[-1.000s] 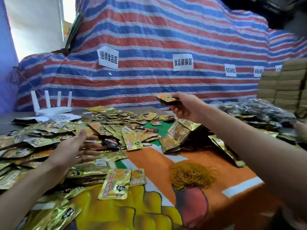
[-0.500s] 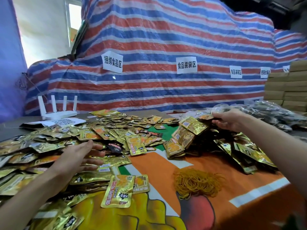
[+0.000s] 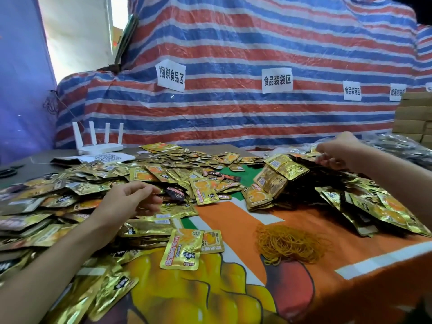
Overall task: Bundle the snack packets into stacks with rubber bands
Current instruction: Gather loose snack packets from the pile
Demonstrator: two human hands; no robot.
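Several loose gold snack packets (image 3: 70, 195) cover the left half of the table, and one packet (image 3: 183, 250) lies face up near the front. My left hand (image 3: 131, 202) hovers over this heap with loosely curled fingers and holds nothing. A tangle of yellow rubber bands (image 3: 289, 245) lies on the orange cloth at centre. Bundled stacks (image 3: 268, 185) lean against a larger pile of bundles (image 3: 374, 206) on the right. My right hand (image 3: 336, 153) hangs over the back of that pile, fingers curled, apart from the topmost bundle (image 3: 289, 169).
The table carries an orange printed cloth (image 3: 350, 288). A white router (image 3: 98, 141) and a QR-code sheet (image 3: 107, 157) sit at the back left. A striped tarp (image 3: 233, 54) with paper labels rises behind. Cardboard boxes (image 3: 413, 118) and dark bagged packets (image 3: 402, 148) stand far right.
My right hand carried a bundle to the right, set it on the pile of bundles and let go. My left hand stayed over the loose packets and curled its fingers slightly.
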